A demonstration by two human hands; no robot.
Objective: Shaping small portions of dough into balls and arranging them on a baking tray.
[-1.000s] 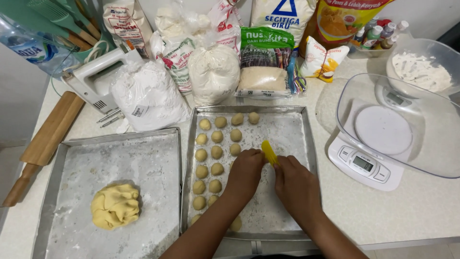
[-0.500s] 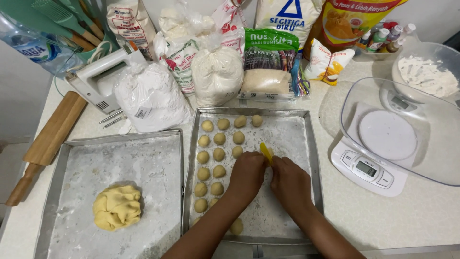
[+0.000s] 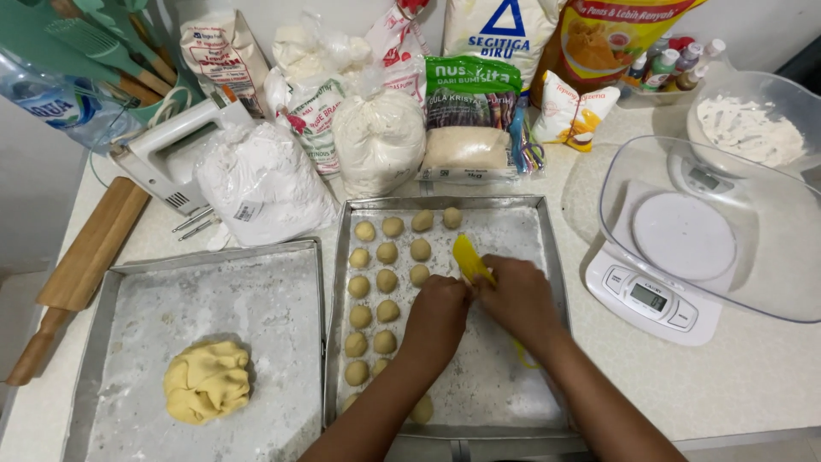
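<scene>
Both my hands meet over the floured metal tray (image 3: 539, 224) on the right. My right hand (image 3: 516, 296) grips a small yellow scraper-like tool (image 3: 469, 258) whose tip sticks up towards the dough balls. My left hand (image 3: 438, 315) is closed beside it, fingers touching the tool's lower end; what it pinches is hidden. Several small dough balls (image 3: 386, 279) lie in rows on the left part of this tray. A lump of yellow dough (image 3: 208, 381) rests on the second floured tray (image 3: 282, 257) at the left.
A wooden rolling pin (image 3: 81, 261) lies at the far left. A hand mixer (image 3: 171, 154), several bags of flour and sugar (image 3: 376, 137) line the back. A kitchen scale under a clear bowl (image 3: 676, 248) and a bowl of flour (image 3: 748, 124) stand at the right.
Both hands have stayed together over the right tray, shifting slightly; the yellow tool remains in my right hand. The camera view has drifted a little.
</scene>
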